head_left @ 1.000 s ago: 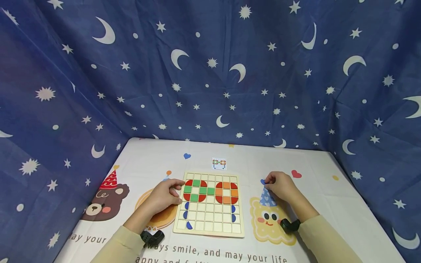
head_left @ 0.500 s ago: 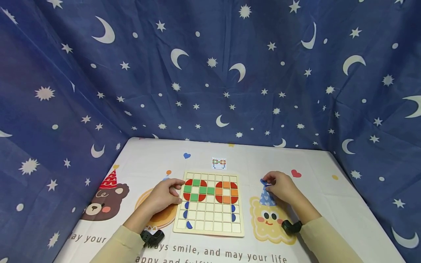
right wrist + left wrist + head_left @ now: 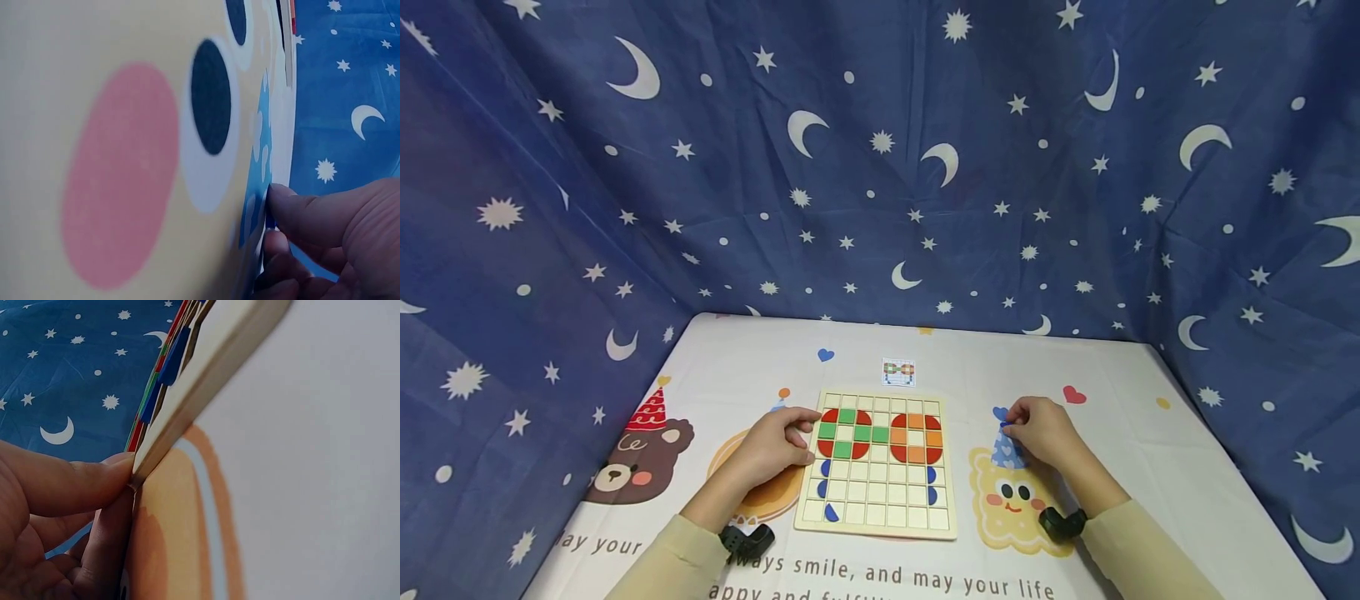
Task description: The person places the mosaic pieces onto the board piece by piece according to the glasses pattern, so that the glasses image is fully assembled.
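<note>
My left hand [image 3: 775, 446] is beside the left edge of a wooden grid board [image 3: 887, 523]; its thumb and a finger touch that edge apart from each other. In the left wrist view the thumb [image 3: 81, 484] presses the board's rim. My right hand [image 3: 1041, 429] is right of the board, low over the tablecloth. It pinches a small blue piece [image 3: 270, 219] between thumb and finger, mostly hidden. On the board, red, green [image 3: 880, 434] and orange [image 3: 934, 440] pieces make two ring shapes joined by green. Blue pieces [image 3: 932, 495] lie below them on both sides.
A small pattern card [image 3: 898, 372] lies just behind the board, showing a similar design. The white tablecloth [image 3: 760, 342] has printed cartoons, including a bear [image 3: 640, 471] and a biscuit [image 3: 1021, 525]. A blue curtain [image 3: 880, 250] with moons and stars rises behind and at the sides.
The right hand shifts its fingers slightly on the blue piece, which shows more clearly half a second ago, then moves slightly nearer. The left hand and the board stay put.
</note>
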Action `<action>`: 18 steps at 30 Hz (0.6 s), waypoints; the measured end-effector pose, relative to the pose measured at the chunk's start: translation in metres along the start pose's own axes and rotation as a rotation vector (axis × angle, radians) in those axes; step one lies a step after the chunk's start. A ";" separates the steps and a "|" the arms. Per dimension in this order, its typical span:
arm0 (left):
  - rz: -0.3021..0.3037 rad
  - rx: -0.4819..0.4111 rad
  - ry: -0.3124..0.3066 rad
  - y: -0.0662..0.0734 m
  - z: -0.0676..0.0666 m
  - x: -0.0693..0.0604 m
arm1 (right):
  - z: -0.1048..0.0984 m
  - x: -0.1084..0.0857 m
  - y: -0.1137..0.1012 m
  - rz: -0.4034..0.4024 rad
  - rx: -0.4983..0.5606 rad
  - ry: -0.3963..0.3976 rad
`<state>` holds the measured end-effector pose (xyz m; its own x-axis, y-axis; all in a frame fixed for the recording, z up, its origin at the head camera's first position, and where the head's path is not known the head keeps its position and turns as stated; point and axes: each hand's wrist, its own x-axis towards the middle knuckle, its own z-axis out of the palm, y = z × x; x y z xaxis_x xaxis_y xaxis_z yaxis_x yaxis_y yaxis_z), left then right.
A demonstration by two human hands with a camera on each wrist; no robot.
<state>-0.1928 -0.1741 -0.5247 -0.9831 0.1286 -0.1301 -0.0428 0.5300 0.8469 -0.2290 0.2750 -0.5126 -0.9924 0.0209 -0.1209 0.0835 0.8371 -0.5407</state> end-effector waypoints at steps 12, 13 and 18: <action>-0.007 -0.002 0.000 -0.001 0.000 -0.001 | 0.007 -0.012 -0.006 -0.103 -0.096 -0.060; -0.007 -0.001 0.001 -0.001 0.000 0.000 | 0.008 -0.013 -0.007 -0.100 -0.093 -0.067; -0.004 0.001 0.000 0.000 0.000 0.000 | 0.009 -0.023 -0.015 -0.122 -0.076 -0.086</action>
<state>-0.1925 -0.1743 -0.5250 -0.9830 0.1263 -0.1333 -0.0464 0.5314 0.8459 -0.2062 0.2568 -0.5096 -0.9832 -0.1275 -0.1306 -0.0474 0.8694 -0.4918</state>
